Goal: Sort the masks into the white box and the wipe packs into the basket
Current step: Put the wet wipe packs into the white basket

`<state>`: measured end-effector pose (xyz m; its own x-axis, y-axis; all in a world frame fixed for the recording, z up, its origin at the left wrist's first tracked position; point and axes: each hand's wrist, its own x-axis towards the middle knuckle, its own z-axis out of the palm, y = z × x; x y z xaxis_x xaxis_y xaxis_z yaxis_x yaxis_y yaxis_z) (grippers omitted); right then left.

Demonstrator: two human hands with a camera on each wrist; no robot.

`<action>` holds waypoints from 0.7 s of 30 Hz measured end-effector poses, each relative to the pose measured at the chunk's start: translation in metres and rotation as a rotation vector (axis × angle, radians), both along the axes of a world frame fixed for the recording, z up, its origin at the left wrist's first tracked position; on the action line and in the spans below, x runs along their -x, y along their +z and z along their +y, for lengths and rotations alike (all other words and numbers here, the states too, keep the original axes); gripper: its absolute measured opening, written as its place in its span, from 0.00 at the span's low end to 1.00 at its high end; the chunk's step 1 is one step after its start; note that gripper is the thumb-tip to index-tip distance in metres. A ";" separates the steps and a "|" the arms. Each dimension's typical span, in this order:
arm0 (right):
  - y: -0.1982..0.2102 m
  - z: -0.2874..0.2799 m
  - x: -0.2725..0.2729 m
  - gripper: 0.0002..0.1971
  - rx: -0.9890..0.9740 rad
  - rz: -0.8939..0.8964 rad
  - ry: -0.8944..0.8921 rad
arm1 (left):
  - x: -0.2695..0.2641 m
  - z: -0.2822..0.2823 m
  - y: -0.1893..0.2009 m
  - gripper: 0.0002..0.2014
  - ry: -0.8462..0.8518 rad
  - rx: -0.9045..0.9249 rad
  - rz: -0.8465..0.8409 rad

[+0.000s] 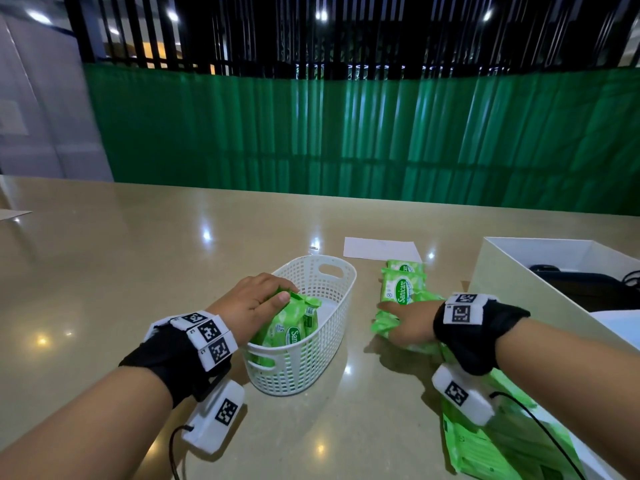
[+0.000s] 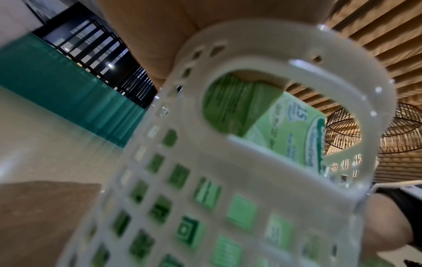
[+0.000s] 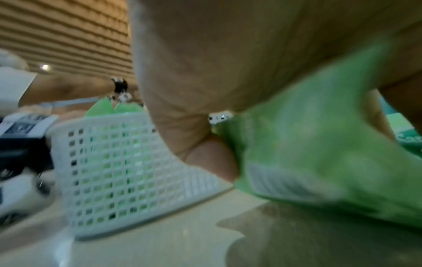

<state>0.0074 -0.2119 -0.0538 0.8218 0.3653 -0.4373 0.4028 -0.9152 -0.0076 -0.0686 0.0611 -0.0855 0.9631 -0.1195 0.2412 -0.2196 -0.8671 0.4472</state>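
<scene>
A glossy beige table [image 1: 145,265] fills the lower half of the head view, ceiling lights glinting off it. At centre sits the white basket [image 1: 313,341], upright on the surface. Just right of it, green wipe packs [image 1: 401,287] lie in a loose heap (more green packets trail to the lower right corner). Behind them rests a white sheet of paper [image 1: 379,248]. At the right edge stands the white box [image 1: 512,282]. Another paper corner [image 1: 12,214] peeks in at far left.

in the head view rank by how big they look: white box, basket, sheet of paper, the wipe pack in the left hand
1. white box, partly cut off by the frame
2. basket
3. wipe pack and paper look similar; the paper lies farther off, so unranked
</scene>
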 end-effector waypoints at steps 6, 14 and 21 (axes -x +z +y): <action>0.017 -0.007 -0.013 0.30 -0.102 -0.204 -0.060 | -0.001 0.001 -0.002 0.27 -0.010 0.009 0.003; 0.047 -0.010 -0.012 0.33 -0.181 -0.322 -0.098 | 0.002 -0.002 0.002 0.20 0.007 0.000 0.032; 0.102 0.023 0.017 0.31 -0.690 -0.658 -0.001 | 0.008 -0.005 0.004 0.30 0.004 0.046 0.005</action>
